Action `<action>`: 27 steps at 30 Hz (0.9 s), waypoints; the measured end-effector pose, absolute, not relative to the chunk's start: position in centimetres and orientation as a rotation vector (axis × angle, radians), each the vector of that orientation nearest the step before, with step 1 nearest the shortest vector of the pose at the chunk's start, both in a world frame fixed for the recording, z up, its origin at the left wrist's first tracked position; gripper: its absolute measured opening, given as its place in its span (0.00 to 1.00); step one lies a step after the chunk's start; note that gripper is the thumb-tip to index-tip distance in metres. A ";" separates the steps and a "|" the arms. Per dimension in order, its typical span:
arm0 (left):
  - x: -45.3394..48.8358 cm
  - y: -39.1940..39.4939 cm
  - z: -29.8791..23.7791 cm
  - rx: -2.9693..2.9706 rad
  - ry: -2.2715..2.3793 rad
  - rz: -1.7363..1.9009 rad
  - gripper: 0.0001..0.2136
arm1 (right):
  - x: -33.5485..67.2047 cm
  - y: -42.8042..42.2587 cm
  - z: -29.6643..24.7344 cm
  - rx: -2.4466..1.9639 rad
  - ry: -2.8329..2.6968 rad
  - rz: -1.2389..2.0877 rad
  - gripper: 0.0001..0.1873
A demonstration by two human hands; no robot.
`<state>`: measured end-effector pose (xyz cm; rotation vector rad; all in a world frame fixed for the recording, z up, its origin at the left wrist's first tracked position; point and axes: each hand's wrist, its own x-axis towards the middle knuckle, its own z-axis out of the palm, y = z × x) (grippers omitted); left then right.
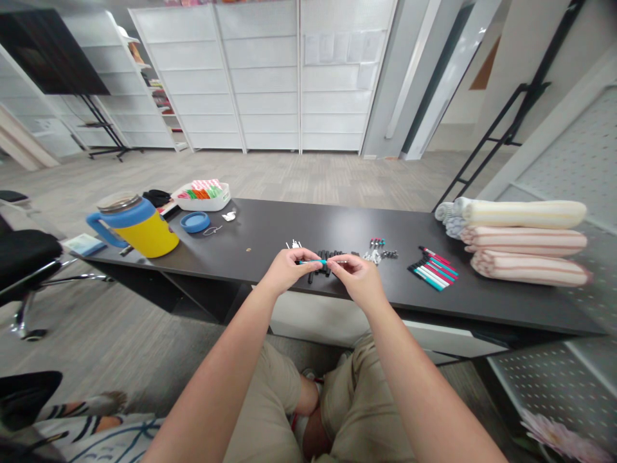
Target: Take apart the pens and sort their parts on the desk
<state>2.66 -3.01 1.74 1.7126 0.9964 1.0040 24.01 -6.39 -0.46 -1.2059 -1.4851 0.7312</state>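
Both my hands meet over the front edge of a dark table (270, 231). My left hand (286, 267) pinches the left end of a thin teal pen (313, 262). My right hand (357, 276) pinches its right end, fingers closed. Just behind the hands lies a small pile of black pen parts (328, 256). To the right are small metal parts (378, 255) and a row of finished pens (434, 268) in teal, red and white.
Rolled striped towels (520, 241) are stacked at the table's right end. A yellow jug with a blue lid (139, 228), a blue round lid (195, 222) and a white tray of coloured items (205, 193) stand at the left. A black chair (24, 257) is at far left.
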 end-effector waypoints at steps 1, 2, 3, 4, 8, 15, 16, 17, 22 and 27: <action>2.7 -3.0 1.8 1.713 0.997 1.004 0.15 | 24.0 -6.4 -0.5 -1.206 -1.486 0.731 0.19; 2.7 -3.0 1.8 1.714 0.998 1.005 0.15 | 24.0 -6.4 -0.5 -1.206 -1.487 0.732 0.19; 2.7 -3.0 1.8 1.714 0.999 1.006 0.15 | 24.0 -6.4 -0.5 -1.205 -1.489 0.733 0.19; 2.7 -3.0 1.7 1.714 1.000 1.007 0.15 | 24.0 -6.4 -0.4 -1.204 -1.490 0.737 0.18; 2.6 -3.0 1.7 1.716 1.003 1.005 0.15 | 24.1 -6.5 -0.2 -1.197 -1.498 0.762 0.17; 2.7 -3.0 1.8 1.726 1.008 0.996 0.14 | 24.2 -6.5 0.1 -1.183 -1.500 0.802 0.17; 2.7 -3.0 1.8 1.727 1.007 0.996 0.14 | 24.2 -6.5 0.1 -1.181 -1.502 0.802 0.17; 2.7 -3.0 1.8 1.727 1.007 0.997 0.14 | 24.2 -6.5 0.1 -1.180 -1.504 0.801 0.17; 2.6 -2.9 1.7 1.721 1.003 0.993 0.14 | 24.1 -6.6 0.1 -1.194 -1.500 0.784 0.17; 2.6 -2.9 1.7 1.716 0.987 0.977 0.14 | 24.1 -6.6 0.0 -1.235 -1.486 0.755 0.17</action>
